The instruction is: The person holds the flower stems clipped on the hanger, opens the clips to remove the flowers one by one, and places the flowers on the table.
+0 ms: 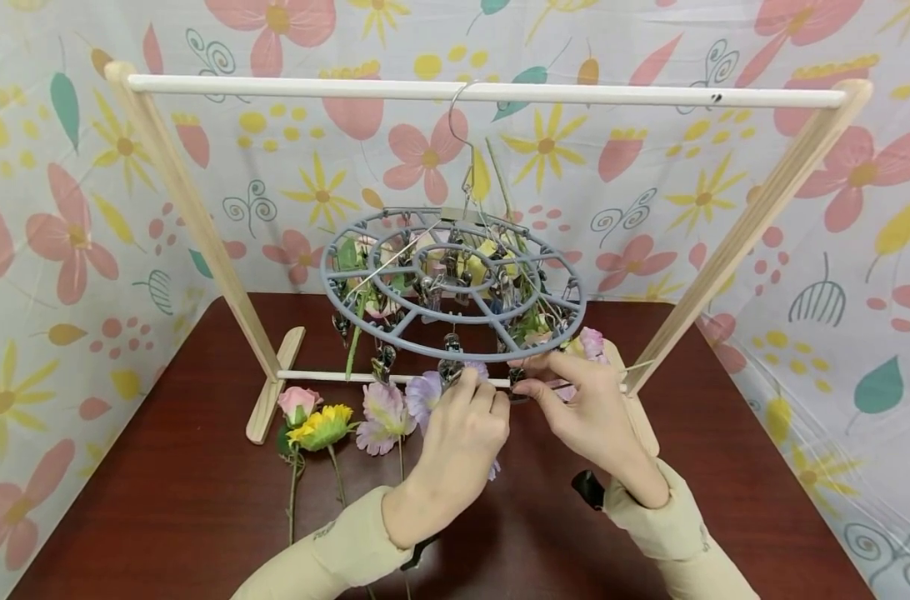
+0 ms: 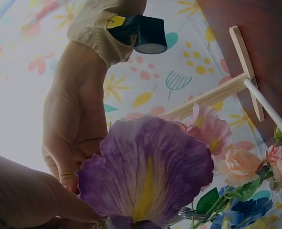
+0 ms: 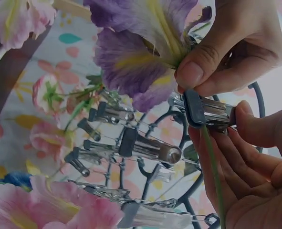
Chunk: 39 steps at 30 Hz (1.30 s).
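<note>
In the right wrist view, my left hand (image 3: 231,52) pinches a purple artificial flower (image 3: 131,64) just below its petals, between thumb and fingertip. My right hand (image 3: 260,157) holds a metal clip (image 3: 217,112) with grey tips between thumb and fingers. A green stem (image 3: 212,167) runs down from the clip's tips. In the head view, both hands, left (image 1: 455,442) and right (image 1: 586,408), meet under the near edge of a round grey clip hanger (image 1: 347,273). The left wrist view has the purple petals (image 2: 155,167) covering much of the fingertips.
The hanger hangs by a hook (image 1: 455,125) from a white rail (image 1: 612,93) on a wooden stand (image 1: 200,217). Other clips (image 3: 148,145) and flowers hang around it. A pink rose (image 1: 299,402), a yellow flower (image 1: 323,428) and a pale purple flower (image 1: 382,417) lie on the dark table (image 1: 162,492).
</note>
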Each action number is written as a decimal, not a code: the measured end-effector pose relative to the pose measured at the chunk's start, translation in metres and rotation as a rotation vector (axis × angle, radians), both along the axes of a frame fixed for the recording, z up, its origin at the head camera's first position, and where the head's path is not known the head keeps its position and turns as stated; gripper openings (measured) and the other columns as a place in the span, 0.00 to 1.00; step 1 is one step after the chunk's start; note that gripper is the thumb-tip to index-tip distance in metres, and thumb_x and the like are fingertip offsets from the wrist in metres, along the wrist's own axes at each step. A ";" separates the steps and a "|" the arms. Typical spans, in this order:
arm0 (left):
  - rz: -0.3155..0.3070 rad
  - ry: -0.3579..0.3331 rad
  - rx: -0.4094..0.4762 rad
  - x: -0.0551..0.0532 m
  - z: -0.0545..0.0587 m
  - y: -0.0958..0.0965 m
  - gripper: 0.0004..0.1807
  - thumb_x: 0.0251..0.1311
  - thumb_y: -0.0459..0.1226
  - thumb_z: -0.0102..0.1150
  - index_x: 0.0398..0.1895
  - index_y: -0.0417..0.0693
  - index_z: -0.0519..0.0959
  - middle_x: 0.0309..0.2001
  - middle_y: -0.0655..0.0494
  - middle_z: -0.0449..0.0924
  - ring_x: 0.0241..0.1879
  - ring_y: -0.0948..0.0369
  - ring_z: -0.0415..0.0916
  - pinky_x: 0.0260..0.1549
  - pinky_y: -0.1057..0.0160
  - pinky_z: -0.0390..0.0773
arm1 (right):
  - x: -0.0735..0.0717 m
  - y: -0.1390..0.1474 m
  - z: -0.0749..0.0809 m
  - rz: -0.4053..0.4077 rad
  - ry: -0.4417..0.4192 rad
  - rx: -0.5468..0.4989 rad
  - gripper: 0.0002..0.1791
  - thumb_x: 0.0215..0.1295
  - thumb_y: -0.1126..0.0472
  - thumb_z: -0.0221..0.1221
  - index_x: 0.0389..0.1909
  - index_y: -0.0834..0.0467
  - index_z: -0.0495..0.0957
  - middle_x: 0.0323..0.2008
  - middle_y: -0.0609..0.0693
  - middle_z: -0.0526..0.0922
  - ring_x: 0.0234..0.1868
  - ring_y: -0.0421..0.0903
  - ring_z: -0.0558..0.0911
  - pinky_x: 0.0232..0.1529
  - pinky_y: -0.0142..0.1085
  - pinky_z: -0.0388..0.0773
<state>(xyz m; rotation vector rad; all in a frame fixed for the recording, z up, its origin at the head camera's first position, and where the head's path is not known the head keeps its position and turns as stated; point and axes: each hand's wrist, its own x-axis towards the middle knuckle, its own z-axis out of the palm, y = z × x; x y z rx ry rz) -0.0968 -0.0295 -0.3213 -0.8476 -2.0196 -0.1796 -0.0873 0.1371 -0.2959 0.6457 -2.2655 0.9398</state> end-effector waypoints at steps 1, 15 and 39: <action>0.001 0.002 -0.002 0.000 0.000 0.000 0.07 0.48 0.29 0.65 0.20 0.50 0.82 0.20 0.58 0.79 0.30 0.60 0.65 0.24 0.72 0.67 | 0.000 0.000 0.000 0.003 -0.001 0.001 0.14 0.47 0.75 0.69 0.36 0.59 0.84 0.33 0.49 0.88 0.34 0.36 0.82 0.34 0.21 0.76; -0.020 -0.010 -0.046 0.000 -0.003 0.000 0.06 0.47 0.30 0.65 0.20 0.51 0.81 0.20 0.59 0.77 0.33 0.60 0.67 0.26 0.72 0.66 | -0.004 -0.006 -0.006 -0.089 0.115 -0.057 0.11 0.47 0.77 0.67 0.28 0.59 0.82 0.26 0.49 0.86 0.28 0.36 0.83 0.29 0.22 0.73; -0.022 -0.065 -0.254 -0.015 -0.052 -0.027 0.09 0.38 0.30 0.69 0.19 0.53 0.79 0.21 0.59 0.75 0.32 0.60 0.70 0.26 0.69 0.67 | 0.003 -0.005 -0.013 -0.167 0.037 -0.089 0.13 0.57 0.75 0.61 0.43 0.61 0.82 0.34 0.52 0.87 0.33 0.37 0.84 0.37 0.20 0.77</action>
